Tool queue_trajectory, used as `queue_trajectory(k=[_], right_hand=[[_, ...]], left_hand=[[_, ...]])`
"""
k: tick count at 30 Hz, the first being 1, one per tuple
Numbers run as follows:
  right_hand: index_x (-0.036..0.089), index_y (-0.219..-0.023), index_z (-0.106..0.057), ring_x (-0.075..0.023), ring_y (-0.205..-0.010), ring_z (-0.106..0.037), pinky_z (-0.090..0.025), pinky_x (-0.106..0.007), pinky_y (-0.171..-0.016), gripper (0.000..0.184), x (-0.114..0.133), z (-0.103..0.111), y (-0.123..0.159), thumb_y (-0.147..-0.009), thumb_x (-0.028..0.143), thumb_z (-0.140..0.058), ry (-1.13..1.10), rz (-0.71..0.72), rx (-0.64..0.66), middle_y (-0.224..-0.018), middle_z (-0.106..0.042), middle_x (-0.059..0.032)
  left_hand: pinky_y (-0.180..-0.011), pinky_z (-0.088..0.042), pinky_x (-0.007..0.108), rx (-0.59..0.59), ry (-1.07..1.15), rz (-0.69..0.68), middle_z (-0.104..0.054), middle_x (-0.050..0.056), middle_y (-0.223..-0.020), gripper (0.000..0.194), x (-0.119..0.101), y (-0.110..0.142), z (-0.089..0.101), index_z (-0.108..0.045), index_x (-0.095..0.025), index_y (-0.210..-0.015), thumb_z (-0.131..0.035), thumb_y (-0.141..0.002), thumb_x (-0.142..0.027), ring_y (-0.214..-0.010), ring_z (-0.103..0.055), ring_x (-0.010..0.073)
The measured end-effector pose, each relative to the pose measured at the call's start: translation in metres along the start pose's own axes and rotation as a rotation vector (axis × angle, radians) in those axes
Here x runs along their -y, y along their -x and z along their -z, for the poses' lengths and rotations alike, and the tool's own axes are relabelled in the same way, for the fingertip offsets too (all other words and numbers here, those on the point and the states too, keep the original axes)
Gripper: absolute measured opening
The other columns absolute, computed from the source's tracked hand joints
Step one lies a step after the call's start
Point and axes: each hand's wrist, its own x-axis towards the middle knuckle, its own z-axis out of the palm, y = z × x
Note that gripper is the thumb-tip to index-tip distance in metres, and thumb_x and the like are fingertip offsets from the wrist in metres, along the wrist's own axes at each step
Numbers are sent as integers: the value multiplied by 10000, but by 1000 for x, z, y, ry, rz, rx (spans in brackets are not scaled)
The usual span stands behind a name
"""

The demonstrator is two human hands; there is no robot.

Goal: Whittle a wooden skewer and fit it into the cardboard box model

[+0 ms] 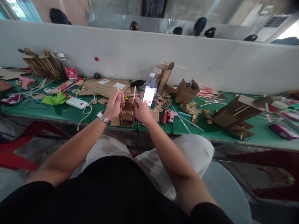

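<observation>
My left hand (pixel 114 105), with a metal watch on the wrist, is closed on a thin wooden stick (pixel 118 87) that points upward. My right hand (pixel 141 109) pinches a second wooden stick (pixel 135 92), also roughly upright. The two hands are a short way apart, above the near edge of the green table (pixel 98 115). Just below and between them sits a small open cardboard box (pixel 126 117), partly covered by my fingers. Behind my right hand a lit phone (pixel 149 95) leans near a clear plastic bottle (pixel 151 81).
Right of my hands lie a pink glue gun (pixel 172 115), a red-handled tool (pixel 164 117) and clear glue sticks. Cardboard structures (pixel 235 112) stand at the right and far left. A white power bank (pixel 76 103) with a cable lies left, near flat cardboard (pixel 102 90). A white partition (pixel 116 46) rises behind.
</observation>
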Motion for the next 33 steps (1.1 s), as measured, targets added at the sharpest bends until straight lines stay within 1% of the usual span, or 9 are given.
queue_trajectory(k=[3, 13, 15, 19, 21, 26, 33], right_hand=[[217, -1028, -624, -154, -673, -600, -408, -256, -659, 250, -1, -1, 0, -1049, 360, -421, 9, -1, -4, -764, -683, -17], [207, -868, -626, -159, -691, -588, -394, -261, -655, 305, -6, -2, -1, -1023, 426, -479, 27, 17, -35, -752, -667, -20], [209, -874, -625, -158, -685, -593, -400, -259, -651, 301, -8, -1, -2, -1026, 421, -476, 17, 16, -34, -748, -671, -20], [213, -967, -635, -156, -686, -612, -416, -256, -661, 279, -9, 0, -2, -1042, 401, -442, -6, 26, -9, -771, -692, -19], [213, -971, -636, -154, -684, -613, -413, -254, -660, 283, -8, 0, -1, -1046, 393, -431, -11, 32, 6, -769, -689, -18], [210, -875, -620, -160, -706, -609, -406, -251, -658, 319, -7, -1, -1, -1037, 423, -448, -3, 30, 3, -748, -671, -21], [223, -773, -585, -166, -665, -582, -402, -262, -642, 378, -10, -1, -2, -1021, 488, -476, 14, 20, -10, -669, -626, -13]], left_hand=[[-440, -349, 209, -6, -14, -7, -419, -69, -590, 404, 1, 0, 0, -499, -223, -827, -494, -997, -590, -459, -354, 78], [-434, -326, 211, 7, -72, -24, -420, -66, -574, 423, -2, 2, 0, -499, -220, -805, -478, -1002, -594, -455, -358, 80], [-433, -325, 212, 8, -80, -25, -421, -63, -573, 429, -3, 2, 0, -497, -218, -790, -475, -1005, -590, -456, -361, 79], [-435, -329, 211, 6, -88, -29, -418, -61, -576, 444, -5, 2, -1, -492, -213, -779, -473, -1002, -597, -458, -366, 77], [-436, -327, 209, 3, -91, -35, -412, -63, -571, 445, -5, 3, -2, -490, -213, -783, -471, -1001, -600, -456, -363, 77], [-434, -322, 202, -4, -98, -45, -425, -59, -576, 435, -5, 4, -3, -497, -210, -799, -474, -1002, -594, -462, -369, 78], [-431, -324, 206, -20, -97, -53, -412, -66, -570, 429, -3, 5, -3, -505, -217, -817, -462, -1004, -600, -451, -361, 81]])
